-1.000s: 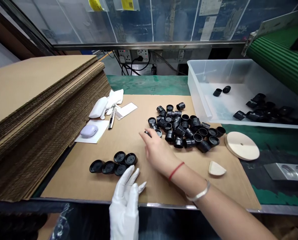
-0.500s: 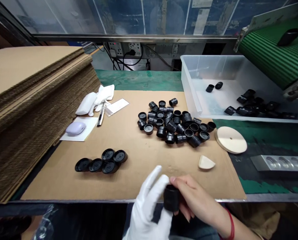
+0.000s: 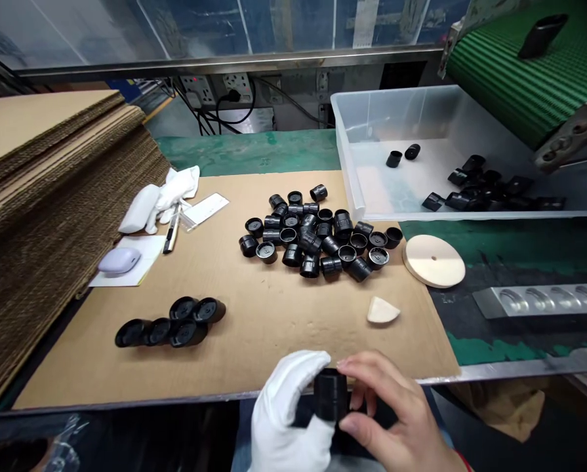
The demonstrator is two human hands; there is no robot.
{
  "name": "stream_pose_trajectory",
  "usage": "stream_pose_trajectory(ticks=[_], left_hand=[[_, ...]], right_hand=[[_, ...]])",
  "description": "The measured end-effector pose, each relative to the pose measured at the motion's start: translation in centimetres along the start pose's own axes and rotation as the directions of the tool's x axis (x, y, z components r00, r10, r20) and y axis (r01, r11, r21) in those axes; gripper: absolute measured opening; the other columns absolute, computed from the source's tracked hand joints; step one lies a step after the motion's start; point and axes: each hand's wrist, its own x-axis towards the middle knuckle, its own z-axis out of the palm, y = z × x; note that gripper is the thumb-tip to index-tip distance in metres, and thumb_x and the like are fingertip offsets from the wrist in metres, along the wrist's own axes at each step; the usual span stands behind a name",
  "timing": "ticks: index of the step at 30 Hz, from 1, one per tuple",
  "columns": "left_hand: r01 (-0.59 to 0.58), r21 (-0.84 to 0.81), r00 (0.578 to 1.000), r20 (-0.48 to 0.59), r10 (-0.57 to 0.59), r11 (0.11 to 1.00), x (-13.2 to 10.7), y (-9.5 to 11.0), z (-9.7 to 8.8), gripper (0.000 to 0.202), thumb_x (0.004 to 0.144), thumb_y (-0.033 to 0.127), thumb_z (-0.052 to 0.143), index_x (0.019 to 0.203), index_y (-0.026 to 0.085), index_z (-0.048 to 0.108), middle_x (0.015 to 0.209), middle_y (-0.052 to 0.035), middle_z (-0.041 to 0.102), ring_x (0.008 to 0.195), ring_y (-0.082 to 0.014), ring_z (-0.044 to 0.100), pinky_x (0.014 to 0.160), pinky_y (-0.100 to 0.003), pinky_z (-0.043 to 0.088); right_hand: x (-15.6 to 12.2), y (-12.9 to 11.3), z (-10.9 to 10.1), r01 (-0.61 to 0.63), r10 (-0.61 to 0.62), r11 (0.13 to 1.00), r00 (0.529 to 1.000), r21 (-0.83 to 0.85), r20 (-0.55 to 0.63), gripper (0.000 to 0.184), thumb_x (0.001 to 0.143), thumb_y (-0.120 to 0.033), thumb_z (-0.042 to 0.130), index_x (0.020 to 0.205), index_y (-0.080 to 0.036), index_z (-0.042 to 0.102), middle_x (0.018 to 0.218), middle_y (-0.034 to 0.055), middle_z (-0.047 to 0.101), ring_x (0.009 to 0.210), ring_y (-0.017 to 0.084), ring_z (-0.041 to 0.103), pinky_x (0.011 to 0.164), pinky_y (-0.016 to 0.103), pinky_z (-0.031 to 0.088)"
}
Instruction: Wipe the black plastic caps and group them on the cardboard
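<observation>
A black cylindrical cap (image 3: 330, 395) is held upright just in front of the cardboard's near edge. My left hand (image 3: 284, 416), in a white glove, grips it from the left between thumb and fingers. From the other side my bare right hand (image 3: 396, 416) holds it too, with fingertips at the top edge and the thumb lower down. Beyond my hands lies a loose pile of black caps (image 3: 309, 242), some upright, some on their sides. Several more caps (image 3: 187, 332) stand grouped to the left, hollow side up.
Cardboard sheets (image 3: 67, 229) are stacked at left, beside a lilac case (image 3: 119, 260), white gloves (image 3: 175, 190) and a cutter pen (image 3: 172, 233). At right are a clear bin (image 3: 366, 190) of caps under a green conveyor (image 3: 514, 72), a cream disc (image 3: 434, 261), a cream wedge (image 3: 382, 311) and a metal block (image 3: 544, 300).
My right hand has turned, its thumb now showing low on the cap's right side. The gloved fingers have curled over more. The whole view has shifted slightly right.
</observation>
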Motion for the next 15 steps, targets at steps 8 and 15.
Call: stream_pose_trajectory(ticks=[8,15], left_hand=[[-0.094,0.311,0.992,-0.051,0.115,0.946,0.0,-1.6,0.7,0.028,0.075,0.019,0.063,0.103,0.022,0.059,0.094,-0.0028,0.069,0.086,-0.0161,0.066,0.078,-0.03,0.056],[-0.164,0.376,0.979,-0.054,0.199,0.912,0.0,-2.7,1.0,0.024,0.074,0.012,0.061,0.097,0.018,0.059,0.092,-0.0054,0.067,0.093,-0.0163,0.062,0.081,-0.032,0.052]], right_hand=[[2.3,2.3,-3.9,-0.107,-0.043,0.826,0.967,-0.553,-0.251,0.03,0.095,-0.027,0.039,0.119,-0.02,0.056,0.112,0.0105,0.061,0.107,0.026,0.052,0.09,0.044,0.042],[0.9,3.7,-4.2,-0.096,-0.023,0.749,0.985,-0.655,-0.171,0.026,0.091,-0.021,0.052,0.116,-0.017,0.057,0.095,0.0093,0.063,0.088,0.023,0.055,0.078,0.039,0.045]])
